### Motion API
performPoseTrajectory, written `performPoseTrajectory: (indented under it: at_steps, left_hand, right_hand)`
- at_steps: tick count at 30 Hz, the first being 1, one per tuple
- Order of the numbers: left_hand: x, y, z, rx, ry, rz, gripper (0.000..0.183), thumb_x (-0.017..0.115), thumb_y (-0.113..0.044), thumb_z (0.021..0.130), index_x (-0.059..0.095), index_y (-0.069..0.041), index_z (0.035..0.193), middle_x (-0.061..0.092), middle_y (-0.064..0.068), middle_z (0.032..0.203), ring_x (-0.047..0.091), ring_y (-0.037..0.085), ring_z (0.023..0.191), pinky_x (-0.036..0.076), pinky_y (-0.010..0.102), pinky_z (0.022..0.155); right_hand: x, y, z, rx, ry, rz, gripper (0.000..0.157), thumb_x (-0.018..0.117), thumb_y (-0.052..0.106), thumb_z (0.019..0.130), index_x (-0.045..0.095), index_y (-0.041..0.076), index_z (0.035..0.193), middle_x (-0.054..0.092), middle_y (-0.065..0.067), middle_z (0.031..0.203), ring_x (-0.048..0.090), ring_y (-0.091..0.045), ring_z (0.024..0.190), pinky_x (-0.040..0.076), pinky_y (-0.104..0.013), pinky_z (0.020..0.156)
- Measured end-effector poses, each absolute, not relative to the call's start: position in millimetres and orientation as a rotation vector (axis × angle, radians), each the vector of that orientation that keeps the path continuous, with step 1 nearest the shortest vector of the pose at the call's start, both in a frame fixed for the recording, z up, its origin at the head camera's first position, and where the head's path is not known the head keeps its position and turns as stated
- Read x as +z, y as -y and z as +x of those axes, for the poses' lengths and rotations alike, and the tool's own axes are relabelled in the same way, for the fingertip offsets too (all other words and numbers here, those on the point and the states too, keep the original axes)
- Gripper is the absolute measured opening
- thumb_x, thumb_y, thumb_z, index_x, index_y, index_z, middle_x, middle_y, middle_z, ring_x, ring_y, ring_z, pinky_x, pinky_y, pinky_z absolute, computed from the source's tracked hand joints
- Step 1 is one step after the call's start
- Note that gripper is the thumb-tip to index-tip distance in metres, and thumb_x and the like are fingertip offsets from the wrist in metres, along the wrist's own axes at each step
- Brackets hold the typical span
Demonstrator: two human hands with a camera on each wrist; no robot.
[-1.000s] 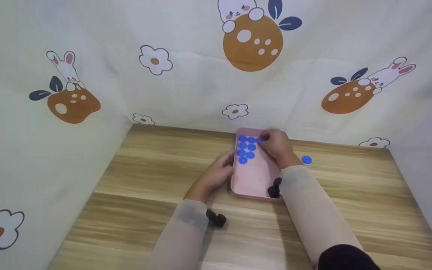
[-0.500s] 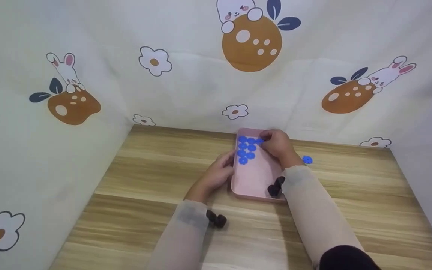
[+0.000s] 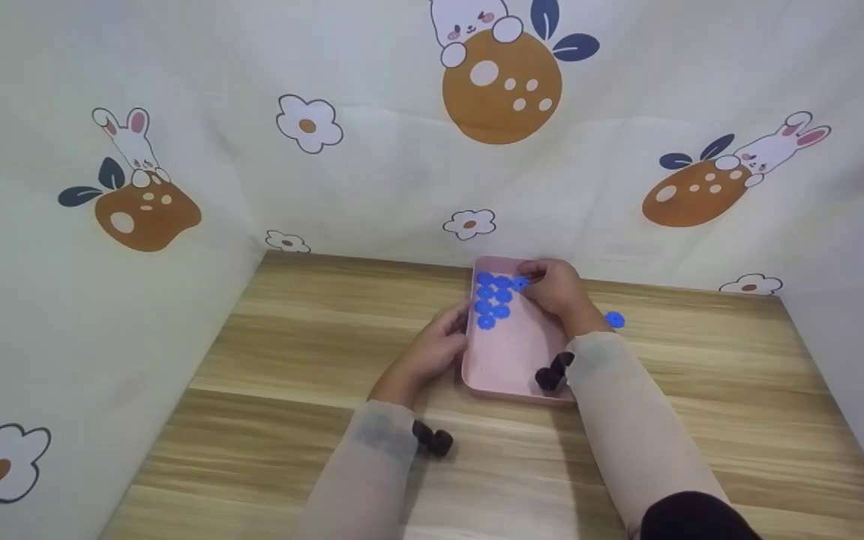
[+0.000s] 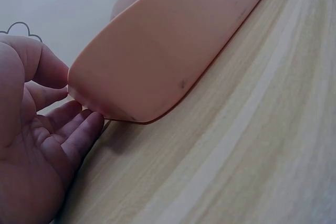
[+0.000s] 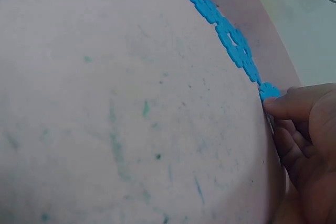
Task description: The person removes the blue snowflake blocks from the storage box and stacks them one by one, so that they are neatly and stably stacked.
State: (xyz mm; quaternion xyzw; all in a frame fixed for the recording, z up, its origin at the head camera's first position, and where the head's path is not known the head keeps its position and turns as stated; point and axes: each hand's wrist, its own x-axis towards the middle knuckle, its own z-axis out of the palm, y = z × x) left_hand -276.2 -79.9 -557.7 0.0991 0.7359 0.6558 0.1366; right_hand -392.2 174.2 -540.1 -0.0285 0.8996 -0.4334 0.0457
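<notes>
A pink tray [image 3: 511, 360] lies on the table, and in its left far part several blue notched plastic discs [image 3: 485, 292] lie flat, joined edge to edge. My right hand [image 3: 558, 289] reaches over the tray's far right side. Its thumb and fingers pinch another blue disc [image 5: 269, 91], which meets the end of the joined row and stands at an angle to it. My left hand [image 3: 436, 349] touches the outside of the tray's left wall. In the left wrist view, the fingertips [image 4: 94, 121] rest against this pink wall [image 4: 157, 56], with none seen over the rim.
One loose blue disc [image 3: 614, 319] lies on the wooden table [image 3: 304, 330], right of the tray and near my right forearm. A printed cloth [image 3: 372, 172] hangs close behind the tray and along both sides.
The pinched disc has turned a little in my right fingers, so more of its face shows. My right wrist has shifted slightly right. The left hand stays on the tray wall.
</notes>
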Motion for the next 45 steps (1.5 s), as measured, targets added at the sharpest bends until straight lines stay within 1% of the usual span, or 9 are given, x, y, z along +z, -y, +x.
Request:
performPoseTrajectory:
  at_steps: [2, 6, 12, 20, 25, 29, 32, 40, 45]
  left_hand:
    - [-558, 80, -276, 1.917, -2.109, 0.306, 0.078, 0.051, 0.002, 0.093, 0.033, -0.008, 0.168, 0.038, 0.017, 0.173, 0.033, 0.032, 0.163, 0.027, 0.047, 0.136]
    - [-556, 79, -276, 1.898, -2.117, 0.27, 0.077, 0.052, 0.0, 0.094, 0.035, -0.012, 0.168, 0.038, 0.013, 0.174, 0.034, 0.029, 0.163, 0.027, 0.045, 0.136]
    - [-554, 79, -277, 1.871, -2.143, 0.246, 0.077, 0.054, -0.002, 0.094, 0.036, -0.015, 0.168, 0.039, 0.01, 0.174, 0.034, 0.028, 0.163, 0.026, 0.046, 0.137]
    - [-552, 80, -277, 1.841, -2.161, 0.209, 0.077, 0.056, -0.005, 0.094, 0.037, -0.02, 0.168, 0.039, 0.006, 0.174, 0.035, 0.026, 0.163, 0.026, 0.046, 0.137]
    - [-554, 80, -277, 1.821, -2.192, 0.215, 0.077, 0.055, -0.005, 0.094, 0.037, -0.019, 0.167, 0.039, 0.006, 0.174, 0.036, 0.026, 0.163, 0.027, 0.046, 0.136]
    - [-557, 79, -278, 1.88, -2.135, 0.25, 0.076, 0.054, -0.003, 0.094, 0.036, -0.014, 0.168, 0.04, 0.01, 0.173, 0.036, 0.028, 0.162, 0.028, 0.047, 0.136]
    - [-558, 79, -277, 1.926, -2.086, 0.27, 0.075, 0.053, -0.002, 0.095, 0.036, -0.011, 0.168, 0.04, 0.014, 0.173, 0.036, 0.03, 0.162, 0.029, 0.047, 0.136]
    - [-557, 78, -276, 1.925, -2.081, 0.275, 0.077, 0.053, 0.001, 0.094, 0.036, -0.012, 0.168, 0.038, 0.014, 0.174, 0.035, 0.03, 0.163, 0.028, 0.046, 0.136]
    - [-556, 80, -276, 1.893, -2.092, 0.228, 0.076, 0.054, -0.003, 0.096, 0.036, -0.016, 0.168, 0.038, 0.009, 0.174, 0.034, 0.027, 0.163, 0.029, 0.046, 0.136]
  right_hand:
    - [-541, -175, -393, -1.314, -2.774, -0.106, 0.037, 0.07, 0.0, 0.088, 0.078, 0.005, 0.124, 0.075, -0.017, 0.13, 0.067, -0.031, 0.119, 0.056, -0.048, 0.111]
    - [-541, -175, -394, -1.321, -2.78, -0.065, 0.029, 0.07, 0.006, 0.092, 0.081, 0.01, 0.119, 0.076, -0.013, 0.127, 0.066, -0.031, 0.121, 0.055, -0.049, 0.114]
    - [-538, -174, -393, -1.394, -2.752, -0.031, 0.029, 0.071, 0.014, 0.097, 0.076, 0.012, 0.126, 0.074, -0.012, 0.129, 0.067, -0.031, 0.122, 0.056, -0.05, 0.113]
    - [-535, -172, -394, -1.54, -2.728, -0.008, 0.034, 0.064, 0.013, 0.097, 0.074, 0.009, 0.129, 0.075, -0.013, 0.118, 0.071, -0.025, 0.106, 0.062, -0.034, 0.09]
    - [-534, -170, -393, -1.749, -2.66, -0.036, 0.032, 0.066, 0.012, 0.097, 0.076, 0.005, 0.127, 0.078, -0.017, 0.11, 0.076, -0.035, 0.098, 0.066, -0.033, 0.079]
    - [-529, -172, -391, -1.869, -2.602, -0.03, 0.029, 0.069, 0.016, 0.099, 0.077, 0.005, 0.125, 0.077, -0.013, 0.109, 0.076, -0.039, 0.104, 0.067, -0.037, 0.084]
    - [-522, -174, -389, -1.89, -2.602, -0.008, 0.029, 0.07, 0.02, 0.099, 0.077, 0.007, 0.124, 0.077, -0.01, 0.108, 0.076, -0.034, 0.108, 0.067, -0.036, 0.088]
    - [-501, -190, -376, -1.968, -2.521, 0.092, 0.034, 0.072, 0.025, 0.101, 0.075, 0.008, 0.131, 0.075, -0.006, 0.108, 0.075, -0.033, 0.114, 0.066, -0.041, 0.099]
    - [-496, -205, -357, -2.058, -2.445, 0.139, 0.039, 0.072, 0.029, 0.102, 0.072, 0.007, 0.134, 0.069, -0.004, 0.112, 0.077, -0.022, 0.108, 0.065, -0.032, 0.098]
